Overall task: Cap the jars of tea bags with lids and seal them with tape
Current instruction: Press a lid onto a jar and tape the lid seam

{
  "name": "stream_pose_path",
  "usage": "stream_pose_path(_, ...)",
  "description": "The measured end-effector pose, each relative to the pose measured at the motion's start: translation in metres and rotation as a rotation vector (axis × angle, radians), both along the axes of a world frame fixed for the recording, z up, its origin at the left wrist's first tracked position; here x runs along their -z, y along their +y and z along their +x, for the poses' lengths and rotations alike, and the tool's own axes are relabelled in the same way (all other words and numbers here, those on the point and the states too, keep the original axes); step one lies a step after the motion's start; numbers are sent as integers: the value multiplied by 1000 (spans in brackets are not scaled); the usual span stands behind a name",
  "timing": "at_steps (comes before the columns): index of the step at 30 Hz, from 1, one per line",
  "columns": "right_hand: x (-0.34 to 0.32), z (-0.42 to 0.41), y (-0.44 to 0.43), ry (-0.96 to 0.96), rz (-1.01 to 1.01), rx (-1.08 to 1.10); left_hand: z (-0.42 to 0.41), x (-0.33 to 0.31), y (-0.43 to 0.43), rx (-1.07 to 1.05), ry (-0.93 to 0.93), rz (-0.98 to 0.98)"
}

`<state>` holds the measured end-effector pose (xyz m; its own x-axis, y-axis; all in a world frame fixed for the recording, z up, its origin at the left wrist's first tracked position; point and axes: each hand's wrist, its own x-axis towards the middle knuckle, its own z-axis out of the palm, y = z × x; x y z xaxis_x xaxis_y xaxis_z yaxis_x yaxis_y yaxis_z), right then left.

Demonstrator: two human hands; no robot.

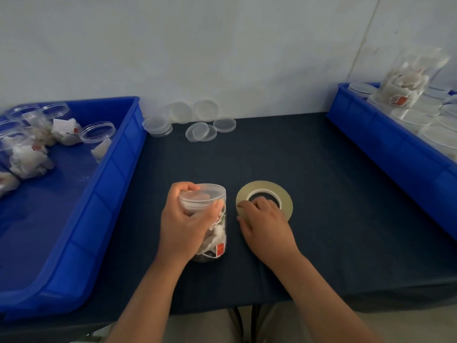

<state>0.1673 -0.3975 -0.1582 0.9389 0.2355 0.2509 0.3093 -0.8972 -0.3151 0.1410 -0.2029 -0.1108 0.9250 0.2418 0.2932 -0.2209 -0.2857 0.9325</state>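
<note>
- L hand [184, 226] is wrapped round the upper part of a clear jar [218, 240] of tea bags, thumb and fingers curled about the neck. A lid [205, 194] is already on top.
- Jar sits front-centre on the dark table [321, 231], just left of the tape roll [286, 201]. The two are near but not touching.
- R hand [264, 224] lies on the roll's near-left side, fingers curled over the ring and thumb at the outer edge. Whether it has found the free end is too small to tell.
- Handling: the jar is prob. thin plastic w/ a light fill, so it would tip or skid easily. Hold it at the neck, as it is held now, and don't squeeze the wall.
- Lid looks shallow and smooth. Tape should go round the lid/jar seam, so fingers need to stay clear of that band.
- Roll is flat, narrow and stiff. The tape itself is thin and likely to fold on itself, so pull it short and taut.
- Left blue bin [74, 231] holds uncapped jars [97, 131], and spare lids [200, 131] lie by the wall.
- Right blue bin [395, 149] holds capped jars [408, 78].
</note>
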Motion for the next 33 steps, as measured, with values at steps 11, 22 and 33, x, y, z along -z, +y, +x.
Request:
stream_pose_path(11, -32, -15, 45, 508, 1262, -332, 2, -5, -1, 21, -11, 75)
stream_pose_path(22, -21, -9, 56, 546, 1395, -243, 8, -2, 3, 21, 35, 8)
stream_pose_path(33, -21, -8, 61, 535, 1406, -151, 11, 3, 5, 30, 22, -39)
